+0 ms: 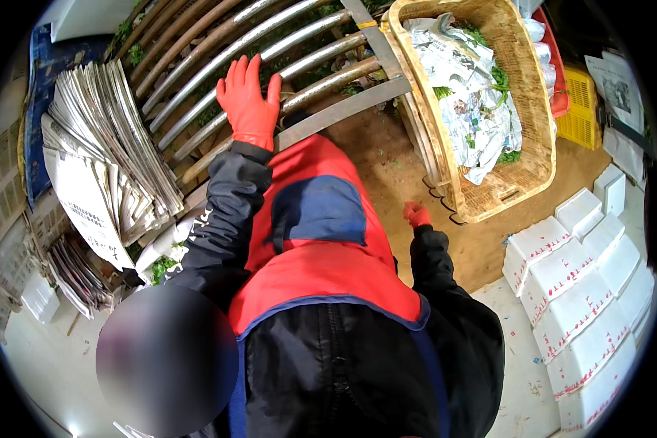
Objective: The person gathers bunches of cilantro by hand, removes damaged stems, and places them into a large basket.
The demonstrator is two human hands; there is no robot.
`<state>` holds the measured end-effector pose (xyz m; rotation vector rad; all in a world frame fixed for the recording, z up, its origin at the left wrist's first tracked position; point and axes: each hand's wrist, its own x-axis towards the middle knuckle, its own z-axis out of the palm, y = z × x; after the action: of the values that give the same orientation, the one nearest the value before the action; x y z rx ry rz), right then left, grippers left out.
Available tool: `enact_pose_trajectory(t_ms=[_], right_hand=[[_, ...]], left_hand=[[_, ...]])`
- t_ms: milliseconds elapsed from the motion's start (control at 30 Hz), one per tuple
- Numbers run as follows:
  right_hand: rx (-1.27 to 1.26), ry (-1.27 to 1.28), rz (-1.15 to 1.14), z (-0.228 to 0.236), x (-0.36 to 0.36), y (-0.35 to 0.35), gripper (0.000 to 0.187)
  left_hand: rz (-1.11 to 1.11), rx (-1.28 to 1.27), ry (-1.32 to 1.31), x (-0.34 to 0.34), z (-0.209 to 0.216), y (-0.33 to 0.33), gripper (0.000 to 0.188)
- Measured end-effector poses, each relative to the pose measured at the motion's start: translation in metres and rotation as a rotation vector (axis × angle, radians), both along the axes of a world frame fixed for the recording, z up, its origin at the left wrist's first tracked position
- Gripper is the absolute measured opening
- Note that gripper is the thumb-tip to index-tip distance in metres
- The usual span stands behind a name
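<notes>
My left hand [250, 102], in a red rubber glove, lies palm down with fingers spread on a rack of metal bars [226, 91]. It holds nothing. My right hand [417, 214], also red-gloved, hangs low beside a stack of yellow plastic baskets, its fingers curled and nothing seen in them. The top basket [504, 191] holds crumpled newspaper [463, 95] and some leafy greens [500, 84]. Left of the rack, a thick stack of folded newspapers [106, 135] stands fanned out. More greens lie beneath the bars, mostly hidden.
White boxes with red marks [573, 270] are stacked on the right. A yellow crate [582, 106] and a red crate [559, 80] stand behind the baskets. Brown board [379, 157] covers the floor ahead. More papers [80, 270] sit low at left. A blurred patch hides the lower left.
</notes>
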<state>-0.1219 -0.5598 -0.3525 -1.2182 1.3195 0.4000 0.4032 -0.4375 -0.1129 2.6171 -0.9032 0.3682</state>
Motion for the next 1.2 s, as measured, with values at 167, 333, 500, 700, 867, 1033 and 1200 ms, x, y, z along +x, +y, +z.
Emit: enact_pose_trajectory(t_ms=[167,333,500,700,867,1033,1200], right_hand=[[-0.340,-0.011,0.522,0.027,0.021,0.007,0.029],[-0.377,-0.237,0.450,0.122,0.132,-0.044,0.028],[-0.295,-0.286,0.196,0.144,0.167,-0.093,0.028],[-0.035,-0.133,-0.117,0.093,0.165,-0.199,0.023],[-1.041,-0.094,0.303,0.043,0.249,-0.331,0.072],[-1.079,0.354,0.313,-0.033,0.313,-0.430,0.076],[-0.994,0.151,0.509,-0.063,0.285,-0.386,0.012]], left_hand=[[-0.006,-0.007,0.068,-0.002,0.006,0.002,0.044],[-0.001,0.003,0.081,-0.003,0.013,-0.003,0.044],[0.005,0.052,0.121,-0.004,0.018,-0.005,0.046],[-0.009,0.093,0.125,-0.006,0.026,-0.016,0.044],[0.019,0.119,0.153,-0.010,0.027,-0.023,0.043],[0.064,0.118,0.205,-0.013,0.022,-0.027,0.041],[0.043,0.135,0.199,-0.013,0.020,-0.031,0.040]])
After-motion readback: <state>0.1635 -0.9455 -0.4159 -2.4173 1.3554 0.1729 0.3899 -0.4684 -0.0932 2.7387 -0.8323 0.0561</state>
